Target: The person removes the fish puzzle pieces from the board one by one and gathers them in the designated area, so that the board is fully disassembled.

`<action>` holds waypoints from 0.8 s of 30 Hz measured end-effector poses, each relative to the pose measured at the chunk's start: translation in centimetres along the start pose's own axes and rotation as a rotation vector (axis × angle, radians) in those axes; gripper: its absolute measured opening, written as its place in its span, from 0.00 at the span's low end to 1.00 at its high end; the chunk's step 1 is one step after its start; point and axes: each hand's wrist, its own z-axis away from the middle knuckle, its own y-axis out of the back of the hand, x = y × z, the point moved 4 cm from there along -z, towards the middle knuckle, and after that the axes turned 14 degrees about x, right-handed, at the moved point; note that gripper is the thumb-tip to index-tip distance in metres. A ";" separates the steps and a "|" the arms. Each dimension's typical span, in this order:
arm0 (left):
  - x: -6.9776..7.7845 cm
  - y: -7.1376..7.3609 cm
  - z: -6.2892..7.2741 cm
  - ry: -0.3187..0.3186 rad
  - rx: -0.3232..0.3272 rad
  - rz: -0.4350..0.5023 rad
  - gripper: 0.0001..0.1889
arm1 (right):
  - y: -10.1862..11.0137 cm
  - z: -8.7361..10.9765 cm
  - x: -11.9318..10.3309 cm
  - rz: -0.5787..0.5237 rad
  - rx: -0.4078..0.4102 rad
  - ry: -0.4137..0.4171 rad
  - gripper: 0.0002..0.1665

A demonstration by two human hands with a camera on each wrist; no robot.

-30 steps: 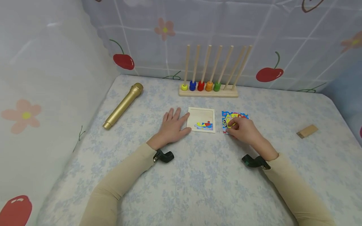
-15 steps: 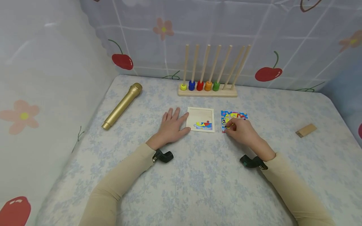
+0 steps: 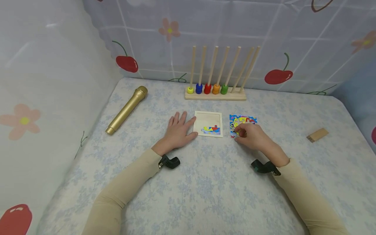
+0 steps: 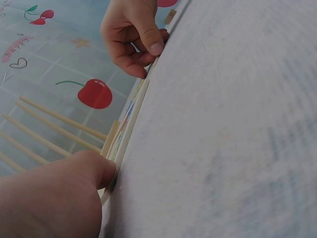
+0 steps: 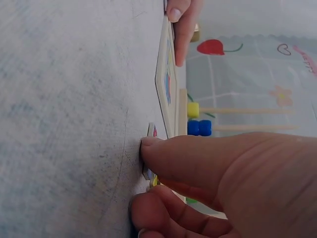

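My left hand (image 3: 177, 133) lies spread on the tablecloth, its thumb and index finger touching the left edge of a pale wooden puzzle tray (image 3: 208, 112). A few joined colourful puzzle pieces (image 3: 212, 130) fill the tray's lower right part. Just right of the tray lies a group of blue, yellow and red puzzle pieces (image 3: 242, 118), partly covered by my right hand (image 3: 255, 135). That hand's thumb and curled index finger pinch a puzzle piece (image 5: 150, 131) at the group's lower left corner. In the right wrist view the thumb hides much of this piece.
Behind the tray stands a wooden peg rack (image 3: 215, 96) with coloured beads and tall upright rods, near the patterned curtain. A gold toy microphone (image 3: 126, 111) lies at the left. At the right is a small tan wooden block (image 3: 318, 134).
The right hand shifts only slightly at the lower left corner of the loose pieces, its fingers staying curled there. The left hand stays in place at the tray.
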 end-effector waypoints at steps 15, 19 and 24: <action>0.0 0.2 0.0 0.000 0.004 0.004 0.37 | 0.0 -0.1 0.0 0.001 -0.006 -0.007 0.16; 0.0 0.1 0.0 0.001 -0.002 0.003 0.37 | 0.0 0.0 0.1 0.007 -0.009 -0.004 0.15; 0.1 0.1 0.1 0.001 0.001 0.007 0.37 | 0.0 0.1 0.0 0.006 -0.011 -0.005 0.15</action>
